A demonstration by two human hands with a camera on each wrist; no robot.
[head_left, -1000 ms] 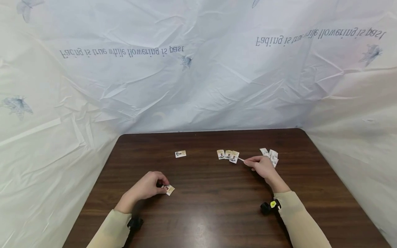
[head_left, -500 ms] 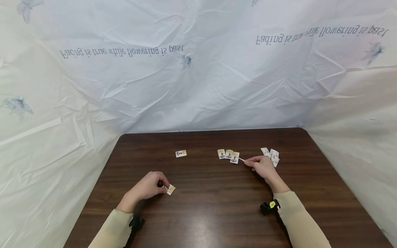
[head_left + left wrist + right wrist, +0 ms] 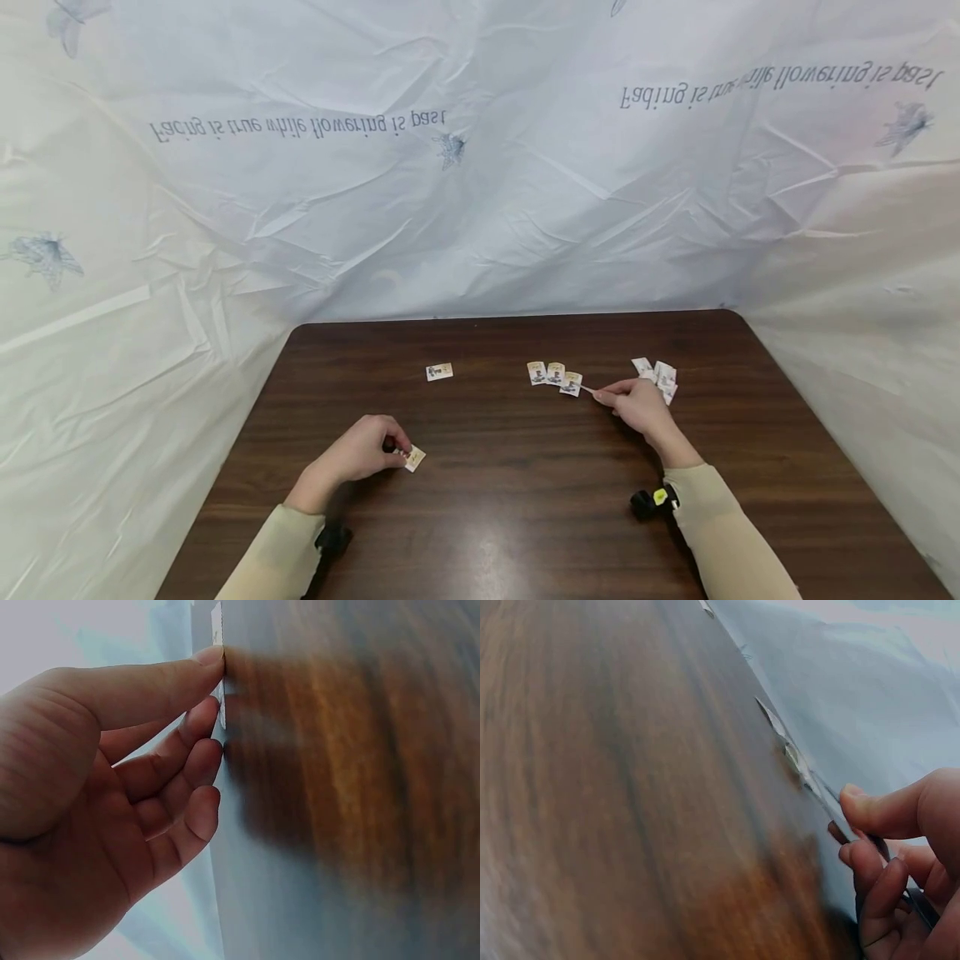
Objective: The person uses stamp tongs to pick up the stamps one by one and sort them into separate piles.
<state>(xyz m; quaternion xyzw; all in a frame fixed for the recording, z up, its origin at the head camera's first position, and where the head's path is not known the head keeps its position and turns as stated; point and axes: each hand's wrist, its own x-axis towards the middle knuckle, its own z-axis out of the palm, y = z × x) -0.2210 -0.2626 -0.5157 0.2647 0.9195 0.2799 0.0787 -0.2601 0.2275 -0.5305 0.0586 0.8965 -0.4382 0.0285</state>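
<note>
My left hand (image 3: 363, 450) is at the left of the table, thumb and fingertips pinching a small printed card (image 3: 415, 458) that lies on the wood. In the left wrist view that card (image 3: 217, 626) is seen edge-on beneath the thumb. My right hand (image 3: 633, 404) grips thin tweezers (image 3: 588, 389), pointing left. Their tips meet the right edge of a card (image 3: 571, 384) with a printed picture, the nearest of three in a slanting row. Beside it are the middle card (image 3: 556, 373) and the left card (image 3: 537, 372).
A single card (image 3: 439, 372) lies farther left near the back. Several pale cards (image 3: 664, 375) are piled beyond my right hand, partly hidden by it. The dark wooden table (image 3: 480, 475) ends at a white plastic sheet (image 3: 480, 250) behind and at the sides.
The card at the tweezers' tips has slid slightly right and toward me, overlapping the middle card less. My right hand has shifted slightly right; my left stays in place on its card.
</note>
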